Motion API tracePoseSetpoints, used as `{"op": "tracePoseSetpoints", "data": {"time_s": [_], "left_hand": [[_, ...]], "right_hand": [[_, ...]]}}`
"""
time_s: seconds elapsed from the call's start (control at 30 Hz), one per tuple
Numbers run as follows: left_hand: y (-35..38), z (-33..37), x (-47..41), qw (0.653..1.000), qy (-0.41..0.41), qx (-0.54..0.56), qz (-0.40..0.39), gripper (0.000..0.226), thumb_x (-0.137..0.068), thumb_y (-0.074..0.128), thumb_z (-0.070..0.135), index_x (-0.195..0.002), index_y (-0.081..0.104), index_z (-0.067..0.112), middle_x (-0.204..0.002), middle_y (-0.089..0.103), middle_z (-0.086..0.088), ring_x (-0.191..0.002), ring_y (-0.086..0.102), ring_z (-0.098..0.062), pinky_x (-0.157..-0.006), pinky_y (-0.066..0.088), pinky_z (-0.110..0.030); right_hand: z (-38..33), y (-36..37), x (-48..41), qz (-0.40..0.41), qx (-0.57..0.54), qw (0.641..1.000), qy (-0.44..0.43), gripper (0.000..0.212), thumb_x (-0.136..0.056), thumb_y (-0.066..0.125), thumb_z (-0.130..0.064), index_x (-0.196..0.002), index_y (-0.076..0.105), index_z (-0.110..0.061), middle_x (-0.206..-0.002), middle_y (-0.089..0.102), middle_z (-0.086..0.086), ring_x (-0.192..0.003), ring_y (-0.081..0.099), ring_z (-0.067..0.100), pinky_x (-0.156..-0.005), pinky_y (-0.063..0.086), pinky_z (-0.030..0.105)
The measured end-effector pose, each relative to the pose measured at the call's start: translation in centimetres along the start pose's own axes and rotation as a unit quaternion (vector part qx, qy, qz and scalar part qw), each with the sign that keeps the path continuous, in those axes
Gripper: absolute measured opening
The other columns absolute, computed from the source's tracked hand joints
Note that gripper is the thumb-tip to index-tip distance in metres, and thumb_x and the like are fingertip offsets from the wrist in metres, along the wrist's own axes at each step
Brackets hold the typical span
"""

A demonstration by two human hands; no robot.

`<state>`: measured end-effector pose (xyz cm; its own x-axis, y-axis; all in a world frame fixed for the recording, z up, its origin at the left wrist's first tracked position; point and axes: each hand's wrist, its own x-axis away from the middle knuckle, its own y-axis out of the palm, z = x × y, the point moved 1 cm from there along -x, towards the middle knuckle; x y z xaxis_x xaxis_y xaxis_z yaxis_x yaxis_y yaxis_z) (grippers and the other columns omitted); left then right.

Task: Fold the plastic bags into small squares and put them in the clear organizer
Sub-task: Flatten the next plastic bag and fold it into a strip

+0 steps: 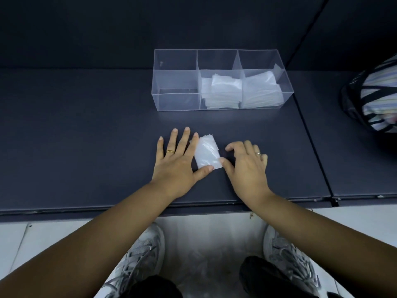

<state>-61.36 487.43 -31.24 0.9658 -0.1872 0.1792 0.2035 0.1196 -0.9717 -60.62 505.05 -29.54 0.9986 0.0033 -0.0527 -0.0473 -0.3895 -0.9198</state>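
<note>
A small folded clear plastic bag (207,152) lies on the dark shelf between my hands. My left hand (177,162) lies flat with straight spread fingers, its index finger and thumb touching the bag's left edge and near corner. My right hand (245,163) sits just right of the bag with curled fingers, the thumb touching the bag's near right corner. Behind stands the clear organizer (176,82) with three compartments. The middle one holds a stack of folded bags (221,91), the right one another stack (261,91); the left compartment holds nothing.
A striped bag with dark straps (373,97) sits at the right edge of the shelf. The dark shelf surface (86,136) ends in a front lip near my wrists. Below are my two grey sneakers (139,252) on a pale floor.
</note>
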Motion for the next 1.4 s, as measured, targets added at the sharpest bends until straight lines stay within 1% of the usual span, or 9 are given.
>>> {"op": "tracePoseSetpoints", "data": {"time_s": [0.27,0.37,0.5,0.6,0.73,0.83,1.07,1.23,1.4], "left_hand": [[0.0,1.9,1.3,0.997,-0.076,-0.007,0.016,0.096,-0.076,-0.004,0.075,-0.15,-0.016,0.014,-0.159,-0.019,-0.005,-0.145,-0.023,-0.022,-0.115,-0.015,-0.05],[0.0,2.7,2.1,0.995,-0.1,-0.008,0.004,0.101,-0.072,-0.013,0.074,-0.148,-0.019,0.007,-0.158,-0.021,-0.008,-0.144,-0.024,-0.022,-0.115,-0.013,-0.049],[-0.4,3.6,3.0,0.994,-0.103,0.0,-0.026,0.108,-0.064,-0.019,0.075,-0.146,-0.022,0.006,-0.157,-0.024,-0.009,-0.144,-0.025,-0.021,-0.115,-0.015,-0.046],[-1.6,3.0,3.2,0.988,-0.069,0.129,-0.043,0.109,-0.068,0.008,0.082,-0.153,-0.002,0.014,-0.16,-0.016,-0.002,-0.144,-0.023,-0.013,-0.116,-0.014,-0.039],[-5.3,0.9,2.3,0.893,-0.049,0.442,-0.068,0.11,-0.062,0.058,0.079,-0.151,0.015,0.031,-0.152,0.021,0.019,-0.14,0.015,0.003,-0.11,0.017,-0.021],[-7.0,1.1,1.2,0.796,-0.007,0.588,-0.14,0.093,-0.062,0.084,0.044,-0.142,0.038,0.029,-0.128,0.058,0.016,-0.116,0.054,0.004,-0.091,0.043,-0.012],[-8.4,2.9,-0.8,0.723,-0.042,0.69,-0.014,0.024,-0.075,0.072,0.026,-0.093,0.072,0.011,-0.09,0.075,-0.003,-0.083,0.069,-0.014,-0.083,0.054,-0.024],[-8.3,1.8,-2.0,0.753,-0.082,0.643,0.117,0.021,-0.089,0.066,0.02,-0.069,0.065,0.015,-0.062,0.066,0.006,-0.063,0.061,-0.004,-0.069,0.052,-0.016],[-5.4,0.7,-1.6,0.933,-0.019,0.328,0.147,0.017,-0.094,0.055,0.033,-0.103,0.065,0.021,-0.116,0.062,0.005,-0.112,0.053,-0.011,-0.097,0.036,-0.02]], "right_hand": [[-2.6,-0.6,-1.3,-0.083,-0.041,0.994,0.049,0.028,-0.088,0.056,-0.047,-0.083,0.061,-0.021,-0.096,0.046,-0.004,-0.099,0.044,0.017,-0.09,0.031,0.033],[-3.4,-1.4,-1.9,-0.099,-0.091,0.989,0.056,0.02,-0.083,0.064,-0.034,-0.073,0.057,-0.02,-0.085,0.056,-0.006,-0.085,0.055,0.016,-0.073,0.044,0.03],[-3.7,-1.7,-1.9,-0.148,-0.251,0.946,0.139,0.018,-0.08,0.069,-0.017,-0.094,0.059,-0.017,-0.087,0.063,-0.003,-0.082,0.062,0.015,-0.071,0.051,0.03],[-3.1,-2.5,-1.9,-0.162,-0.35,0.912,0.138,0.032,-0.08,0.069,-0.002,-0.106,0.053,-0.013,-0.094,0.066,0.009,-0.082,0.061,0.016,-0.075,0.05,0.029],[-2.1,-6.6,-2.6,-0.205,-0.326,0.923,-0.03,0.033,-0.082,0.068,0.001,-0.107,0.053,-0.016,-0.077,0.063,-0.001,-0.067,0.056,0.006,-0.064,0.044,0.017],[-2.2,-9.1,-2.8,-0.255,-0.317,0.908,-0.097,0.034,-0.083,0.07,-0.005,-0.11,0.055,-0.019,-0.077,0.066,-0.004,-0.066,0.058,0.004,-0.062,0.044,0.013],[-0.8,-8.8,-3.8,-0.22,-0.45,0.864,0.061,0.016,-0.085,0.069,-0.013,-0.099,0.07,-0.006,-0.081,0.072,-0.005,-0.071,0.063,0.001,-0.068,0.049,0.014],[2.1,-10.4,-8.3,-0.051,-0.428,0.893,0.129,0.016,-0.087,0.069,-0.018,-0.073,0.066,-0.01,-0.061,0.063,-0.008,-0.052,0.051,0.0,-0.052,0.04,0.01],[5.5,-11.6,-16.2,0.023,-0.293,0.94,0.173,0.019,-0.084,0.073,-0.025,-0.078,0.063,-0.01,-0.087,0.067,0.002,-0.078,0.063,0.013,-0.064,0.055,0.025]]}}
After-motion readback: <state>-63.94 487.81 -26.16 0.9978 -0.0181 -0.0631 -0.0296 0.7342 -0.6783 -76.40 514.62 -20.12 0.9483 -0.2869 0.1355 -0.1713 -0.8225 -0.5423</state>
